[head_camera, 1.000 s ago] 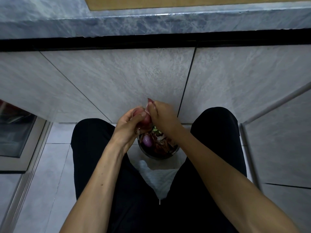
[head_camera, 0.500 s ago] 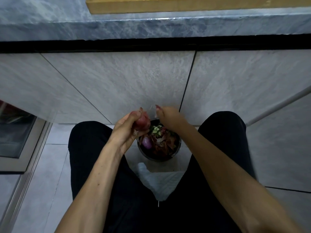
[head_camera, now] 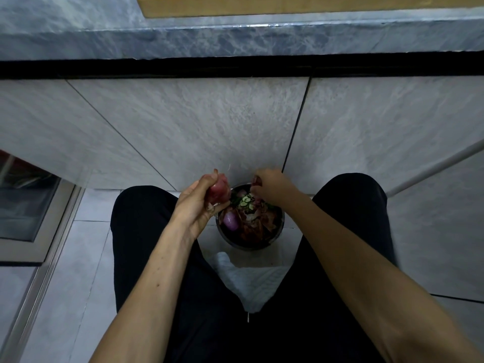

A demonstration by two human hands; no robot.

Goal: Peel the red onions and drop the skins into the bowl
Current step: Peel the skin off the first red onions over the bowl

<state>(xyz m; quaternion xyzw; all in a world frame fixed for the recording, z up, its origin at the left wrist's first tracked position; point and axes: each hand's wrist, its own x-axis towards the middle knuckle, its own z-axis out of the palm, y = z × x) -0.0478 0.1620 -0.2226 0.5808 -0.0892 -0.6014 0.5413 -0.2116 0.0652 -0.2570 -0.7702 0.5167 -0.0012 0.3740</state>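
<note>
Above the bowl (head_camera: 278, 233) of skins, left hand (head_camera: 199, 205) gripped a red onion (head_camera: 218, 192), right hand (head_camera: 272, 186) pinched a skin piece (head_camera: 256, 181), no writing legible.

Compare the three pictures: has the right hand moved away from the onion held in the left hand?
Yes. The right hand, pinching a strip of skin, has pulled rightward from the onion in the left hand, and is now above the far rim of the bowl.
</note>
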